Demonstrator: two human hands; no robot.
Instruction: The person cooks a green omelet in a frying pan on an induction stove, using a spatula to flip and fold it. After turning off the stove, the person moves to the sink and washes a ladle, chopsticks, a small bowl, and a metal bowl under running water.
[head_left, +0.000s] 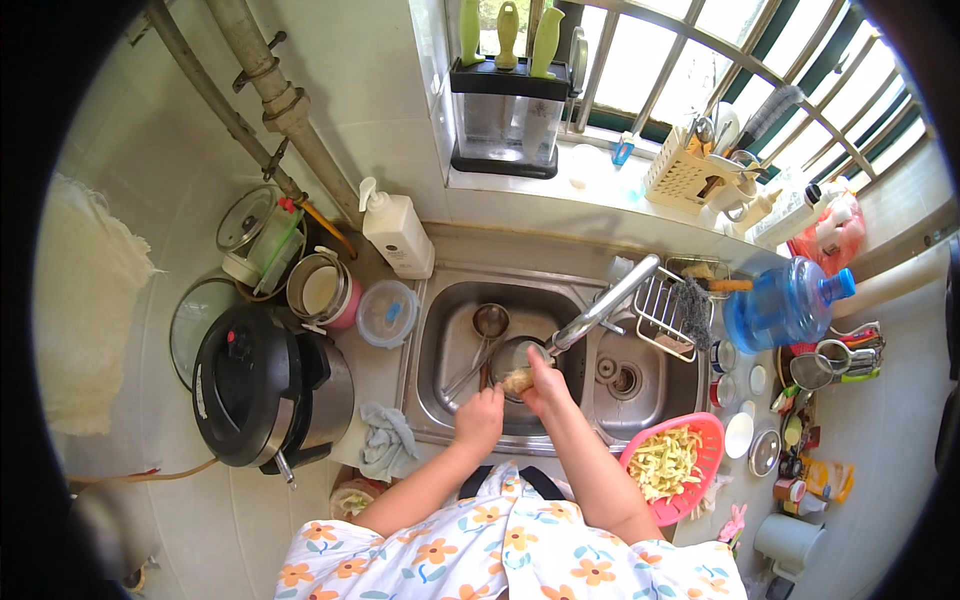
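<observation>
Both hands meet over the left basin (459, 289) of a steel double sink. My right hand (546, 384) grips a small light-brown piece (517, 380), too small in view to name for sure. The pinched fingertips of my left hand (480, 420) are at its left end. Beneath and behind the hands sits a round metal bowl (506, 356), partly hidden by them. A steel ladle (491, 321) lies in the basin, its handle slanting to the lower left. The chrome faucet (604, 304) reaches down to just above my right hand.
A pink basket (716, 457) of cut pale-green vegetable strips stands by the right basin (652, 409). A wire rack (660, 307) and a blue water jug (776, 304) are at the right. To the left are a pressure cooker (247, 382), a crumpled cloth (386, 439) and a pump bottle (401, 236).
</observation>
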